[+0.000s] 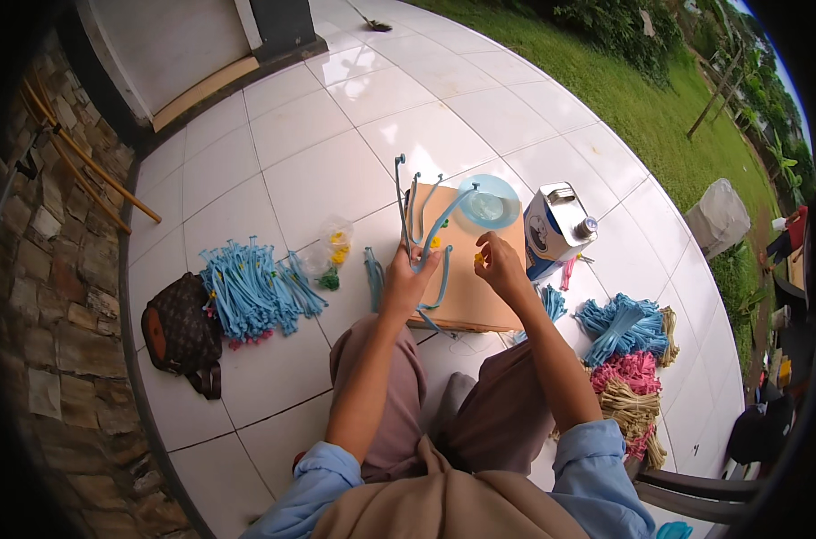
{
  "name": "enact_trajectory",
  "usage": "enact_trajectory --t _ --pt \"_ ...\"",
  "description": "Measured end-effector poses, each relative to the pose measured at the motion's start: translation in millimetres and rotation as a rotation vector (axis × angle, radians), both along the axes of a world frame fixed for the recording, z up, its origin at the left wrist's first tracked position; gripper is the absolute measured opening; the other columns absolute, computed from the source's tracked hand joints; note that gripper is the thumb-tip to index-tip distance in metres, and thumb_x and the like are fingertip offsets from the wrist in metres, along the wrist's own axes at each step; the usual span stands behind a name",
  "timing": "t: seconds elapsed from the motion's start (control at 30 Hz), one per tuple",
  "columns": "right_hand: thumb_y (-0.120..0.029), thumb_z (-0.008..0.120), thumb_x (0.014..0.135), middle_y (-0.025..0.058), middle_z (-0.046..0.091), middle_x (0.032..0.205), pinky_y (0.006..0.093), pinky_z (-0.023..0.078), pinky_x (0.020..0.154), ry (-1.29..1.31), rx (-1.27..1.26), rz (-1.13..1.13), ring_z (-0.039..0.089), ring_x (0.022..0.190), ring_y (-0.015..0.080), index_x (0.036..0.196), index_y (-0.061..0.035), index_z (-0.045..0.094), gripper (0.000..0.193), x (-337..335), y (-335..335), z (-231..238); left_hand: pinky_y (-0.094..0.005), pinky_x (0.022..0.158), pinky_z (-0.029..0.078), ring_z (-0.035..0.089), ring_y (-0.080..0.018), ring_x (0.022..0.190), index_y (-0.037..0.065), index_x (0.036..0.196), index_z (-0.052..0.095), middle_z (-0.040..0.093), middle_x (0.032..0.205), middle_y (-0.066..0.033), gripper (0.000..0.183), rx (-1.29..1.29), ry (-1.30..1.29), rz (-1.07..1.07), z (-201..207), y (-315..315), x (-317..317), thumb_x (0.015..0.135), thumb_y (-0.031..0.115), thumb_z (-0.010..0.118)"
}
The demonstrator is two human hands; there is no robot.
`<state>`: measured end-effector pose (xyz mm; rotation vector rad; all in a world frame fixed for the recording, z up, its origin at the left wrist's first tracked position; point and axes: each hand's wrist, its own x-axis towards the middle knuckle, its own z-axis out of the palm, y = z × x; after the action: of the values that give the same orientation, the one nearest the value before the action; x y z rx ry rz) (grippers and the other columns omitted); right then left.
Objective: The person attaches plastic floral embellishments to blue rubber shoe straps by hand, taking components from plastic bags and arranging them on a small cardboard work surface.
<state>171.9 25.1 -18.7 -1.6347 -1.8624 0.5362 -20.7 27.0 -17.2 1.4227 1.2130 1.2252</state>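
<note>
Sitting on the white tiled floor (318,144) here, so left to right: a brown patterned bag (179,331) lies by the stone wall, with a big pile of light blue strips (246,289) touching its right side. Just past that are small clear bags of yellow and green bits (332,256). My left hand (406,280) has its grip pinched around a bunch of long blue strips (419,208) that stick up and curl over the cardboard sheet (471,292) in front of my knees. My right hand (501,262) is over the same sheet, grip pressed together on a tiny yellow piece (479,259). At the sheet's far edge sits a round blue lid (489,201), and a white tin can (556,229) stands at its right edge. Farther right, heaps of blue, pink and tan strips (631,355) lie on the floor beside my right leg
</note>
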Motion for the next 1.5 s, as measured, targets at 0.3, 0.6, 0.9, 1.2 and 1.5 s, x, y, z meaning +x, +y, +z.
enact_trajectory --t 0.3,0.6,0.9,1.2,1.5 --pt "0.005 0.064 0.069 0.0084 0.056 0.085 0.0289 0.051 0.072 0.208 0.180 0.176 0.058 0.077 0.0192 0.115 -0.0076 0.039 0.054 -44.1 -27.9 50.1 -0.0245 0.066 0.041 0.050 -0.0096 0.069 0.009 0.075 0.032 0.057 0.072 -0.0046 0.037 -0.011 -0.050 -0.095 17.6 -7.3 -1.5 0.074 0.012 0.069" --pt "0.001 0.069 0.068 0.0063 0.055 0.080 0.0262 0.048 0.063 0.270 0.362 0.041 0.056 0.069 0.0162 0.087 -0.0023 0.055 0.024 -36.6 -20.0 56.1 -0.0220 0.068 0.045 0.056 -0.0081 0.074 0.009 0.074 0.029 0.044 0.071 0.0000 0.037 0.003 -0.127 -0.080 5.3 -0.4 -4.5 0.074 0.002 0.065" --pt "0.000 0.068 0.070 0.0060 0.063 0.074 0.0230 0.049 0.055 0.365 0.230 -0.017 0.061 0.062 0.0126 0.076 0.0008 0.061 0.009 -20.1 -19.2 52.1 -0.0225 0.071 0.046 0.058 -0.0102 0.078 0.010 0.074 0.028 0.047 0.073 -0.0020 0.037 -0.042 -0.221 -0.139 6.4 -0.9 -2.4 0.075 -0.002 0.064" --pt "0.003 0.055 0.077 0.0076 0.062 0.068 0.0221 0.048 0.054 0.413 0.027 0.059 0.059 0.058 0.0108 0.083 0.0022 0.059 0.007 -15.5 -27.0 58.2 -0.0224 0.072 0.047 0.058 -0.0107 0.078 0.010 0.075 0.029 0.048 0.074 -0.0026 0.036 -0.038 -0.238 -0.160 4.8 -0.8 -0.7 0.076 -0.001 0.063" --pt "0.001 0.066 0.071 0.0084 0.057 0.073 0.0266 0.048 0.065 0.049 0.127 0.100 0.059 0.072 0.0162 0.078 -0.0004 0.054 0.013 -20.2 -31.7 61.3 -0.0166 0.049 0.037 0.048 -0.0033 0.059 0.013 0.074 0.029 0.059 0.075 -0.0054 0.037 -0.147 -0.327 -0.149 14.3 -3.9 0.4 0.075 0.005 0.065"
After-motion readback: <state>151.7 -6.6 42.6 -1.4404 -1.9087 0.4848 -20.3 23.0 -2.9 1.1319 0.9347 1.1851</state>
